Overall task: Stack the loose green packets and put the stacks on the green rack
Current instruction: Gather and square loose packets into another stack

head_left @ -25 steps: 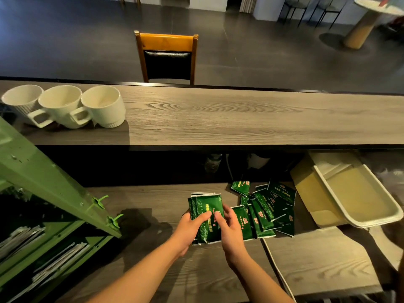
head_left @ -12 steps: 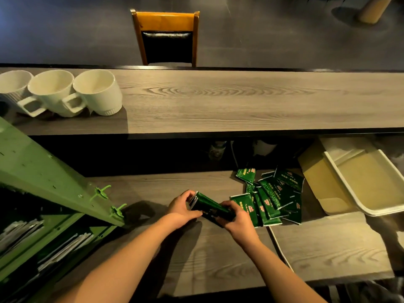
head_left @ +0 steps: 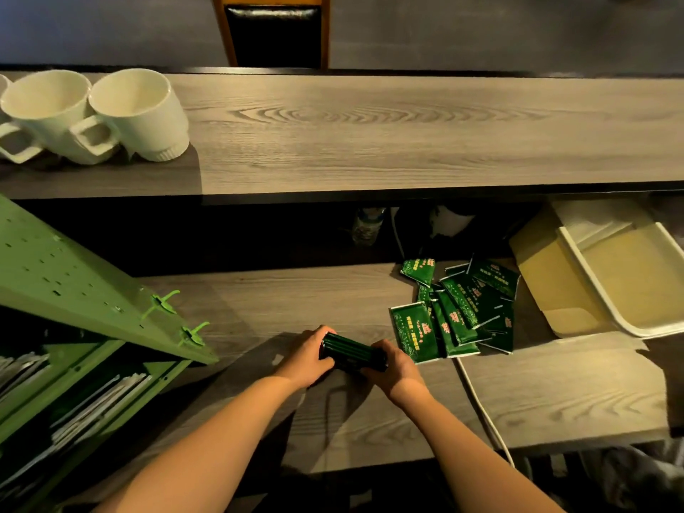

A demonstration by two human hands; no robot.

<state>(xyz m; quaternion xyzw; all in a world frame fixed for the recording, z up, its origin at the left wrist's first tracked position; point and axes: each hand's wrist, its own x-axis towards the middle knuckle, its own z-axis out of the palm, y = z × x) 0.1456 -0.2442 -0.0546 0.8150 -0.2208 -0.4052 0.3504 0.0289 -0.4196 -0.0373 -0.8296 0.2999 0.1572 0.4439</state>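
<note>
Both hands are gripping one stack of green packets (head_left: 353, 351) from opposite ends, low over the near wooden counter (head_left: 555, 394). The left hand (head_left: 309, 355) is curling its fingers around the left end of the stack, with the thumb lying along the near side. The right hand (head_left: 394, 368) is curling around the right end, its knuckles facing the camera. The stack is lying on its side, so that the packet edges are showing as dark parallel ridges between the two hands; whether its underside is touching the counter cannot be told.

A loose pile of green packets (head_left: 459, 312) is lying just to the right of the right hand, spread flat and overlapping, with printed faces turned up. A white cable (head_left: 481, 405) is running from beneath this pile toward the near edge of the counter. To the far right a white tray (head_left: 599, 290) is sitting tilted on a pale yellow box (head_left: 544, 275).

The green rack (head_left: 74, 283) is standing at the left, its perforated top panel sloping down toward the hands and carrying two small green hooks (head_left: 177, 316). Pale flat packets (head_left: 100, 409) are lying on its lower shelves. On the far, higher counter (head_left: 370, 135), white mugs (head_left: 137, 112) are standing side by side at the left, touching one another.
</note>
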